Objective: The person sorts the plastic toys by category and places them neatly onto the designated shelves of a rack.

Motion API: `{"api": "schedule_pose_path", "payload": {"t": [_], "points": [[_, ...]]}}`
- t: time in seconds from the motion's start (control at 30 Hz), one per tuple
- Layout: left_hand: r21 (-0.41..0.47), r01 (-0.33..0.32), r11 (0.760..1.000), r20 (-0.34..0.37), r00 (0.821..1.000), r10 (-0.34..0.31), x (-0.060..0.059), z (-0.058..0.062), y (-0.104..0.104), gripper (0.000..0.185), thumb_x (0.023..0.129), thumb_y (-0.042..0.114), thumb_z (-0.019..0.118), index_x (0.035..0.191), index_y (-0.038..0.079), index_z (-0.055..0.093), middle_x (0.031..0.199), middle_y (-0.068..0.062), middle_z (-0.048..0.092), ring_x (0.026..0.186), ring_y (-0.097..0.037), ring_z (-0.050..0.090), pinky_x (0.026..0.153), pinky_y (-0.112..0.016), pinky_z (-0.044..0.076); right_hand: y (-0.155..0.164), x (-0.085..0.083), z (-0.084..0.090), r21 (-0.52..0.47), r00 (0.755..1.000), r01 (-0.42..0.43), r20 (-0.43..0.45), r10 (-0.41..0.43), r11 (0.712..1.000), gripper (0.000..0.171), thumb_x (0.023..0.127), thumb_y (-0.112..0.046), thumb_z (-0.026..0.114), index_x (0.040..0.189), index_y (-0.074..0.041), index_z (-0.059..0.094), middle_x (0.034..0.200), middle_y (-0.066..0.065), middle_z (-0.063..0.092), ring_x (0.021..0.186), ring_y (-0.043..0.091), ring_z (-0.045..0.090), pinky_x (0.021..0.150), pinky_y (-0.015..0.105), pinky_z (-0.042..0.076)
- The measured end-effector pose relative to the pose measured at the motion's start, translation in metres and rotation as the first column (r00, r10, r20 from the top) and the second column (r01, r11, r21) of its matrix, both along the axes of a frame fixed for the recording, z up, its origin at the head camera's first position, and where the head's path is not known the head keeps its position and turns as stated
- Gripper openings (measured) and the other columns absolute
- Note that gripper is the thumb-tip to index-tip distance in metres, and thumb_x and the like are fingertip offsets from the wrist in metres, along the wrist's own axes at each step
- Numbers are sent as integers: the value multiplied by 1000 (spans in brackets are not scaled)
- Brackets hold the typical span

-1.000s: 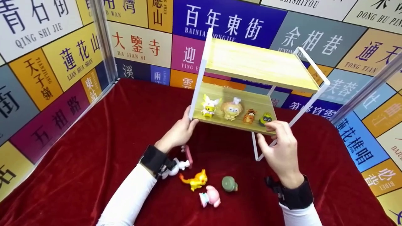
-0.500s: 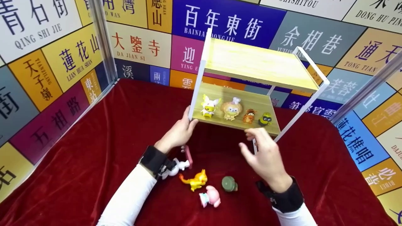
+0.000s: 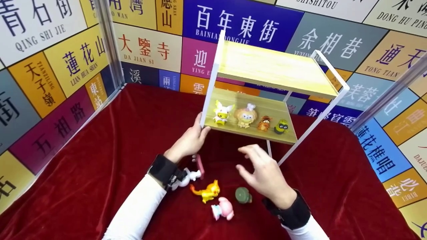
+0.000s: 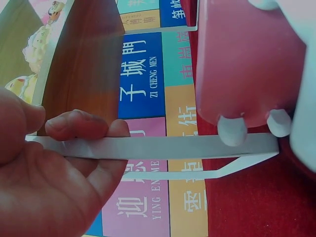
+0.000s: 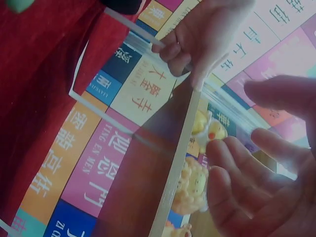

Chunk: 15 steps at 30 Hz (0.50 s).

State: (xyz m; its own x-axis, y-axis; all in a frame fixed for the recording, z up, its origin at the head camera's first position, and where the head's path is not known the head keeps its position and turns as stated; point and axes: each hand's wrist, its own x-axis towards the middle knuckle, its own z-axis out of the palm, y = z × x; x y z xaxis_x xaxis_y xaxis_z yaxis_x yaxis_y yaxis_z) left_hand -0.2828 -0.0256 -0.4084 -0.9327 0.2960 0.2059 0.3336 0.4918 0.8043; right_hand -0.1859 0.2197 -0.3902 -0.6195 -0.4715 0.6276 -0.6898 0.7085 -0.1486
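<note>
**Listener:** Where are your hands, and what are they on?

**Me:** My left hand [image 3: 190,141] grips the white metal frame at the left front corner of a two-tier wooden shelf rack [image 3: 267,71]; my thumb and fingers [image 4: 76,123] are curled round the thin bar. My right hand [image 3: 265,175] hovers in the air in front of the lower shelf, its fingers spread and relaxed, holding nothing.

**Listener:** What edges are close by?

**Me:** The front edge of the lower shelf [image 3: 253,133] is just beyond my right fingertips. Four small figures stand in a row near that edge: a white-eared one [image 3: 222,113], a curly tan one [image 3: 246,116], a striped orange one [image 3: 264,123] and a yellow-green one [image 3: 282,127]. The rack's slanted white leg [image 3: 313,126] runs down to my right. Open space lies between my two hands, under the shelf.

**Listener:** And below?

**Me:** A red cloth-covered surface [image 3: 100,166]. On it, near my wrists, lie a white figure [image 3: 186,176], an orange one [image 3: 206,191], a pink one [image 3: 223,209] and a grey-green one [image 3: 243,195] just beside my right hand. Walls of coloured sign panels [image 3: 50,73] close in the left, back and right sides.
</note>
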Motion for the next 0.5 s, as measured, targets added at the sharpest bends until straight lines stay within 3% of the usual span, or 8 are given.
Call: {"api": "schedule_pose_path", "payload": {"t": [0.17,0.37,0.5], "points": [[5,6,1000,-14,1000,-6,0,-2,0,67,109,25,42,160,-1,7,136,-30,58,94,-31,65,88,-43,51,-5,3,-5,124,999,-37,41,32,992,47,81,-26,84,122,-10,66,114,4,67,103,19,66,86,36,56],[-8,-3,1000,-14,1000,3,0,-2,0,67,109,26,41,160,0,7,120,-30,66,90,-31,65,86,-44,52,-11,8,-13,300,973,-207,164,163,931,68,84,-51,77,137,-13,60,137,11,61,123,25,60,94,44,52],[-16,-11,1000,-4,1000,11,0,-1,0,67,109,27,41,160,0,6,115,-28,67,88,-30,65,86,-43,53,-15,11,-18,371,948,-262,272,165,891,73,86,-58,71,143,-17,54,147,11,54,131,25,55,99,46,49]]}}
